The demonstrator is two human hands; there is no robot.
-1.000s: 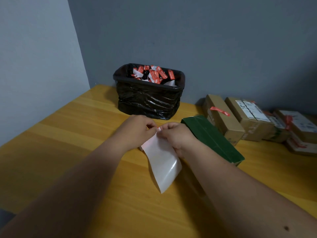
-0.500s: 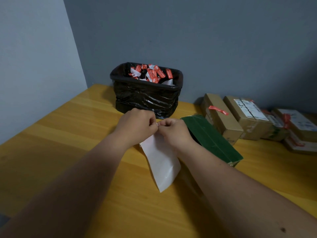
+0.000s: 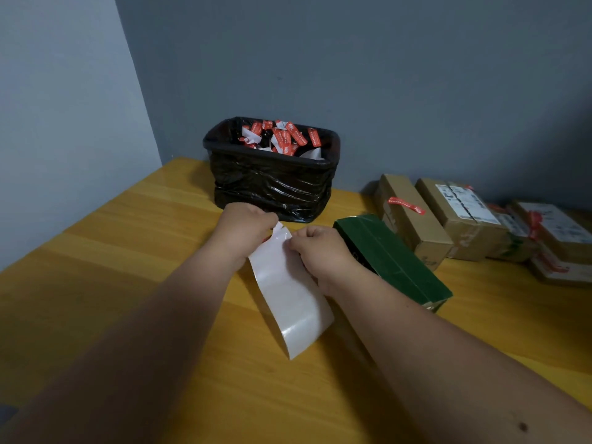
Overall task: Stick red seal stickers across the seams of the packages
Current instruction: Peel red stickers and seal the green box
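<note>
My left hand and my right hand meet above the table's middle and both pinch the top end of a white glossy sticker backing strip that hangs down and curls toward me. A sliver of red shows under my left fingers at the strip's top edge. A dark green package lies just right of my right hand. Several brown cardboard packages line the back right, some with red seal stickers across them.
A bin lined with a black bag stands at the back against the wall, holding several red and white sticker scraps. The wooden table meets grey walls on the left and behind.
My hands have drawn slightly apart at the strip's top, and its upper edge now curls up between them. The strip hangs a little lower.
</note>
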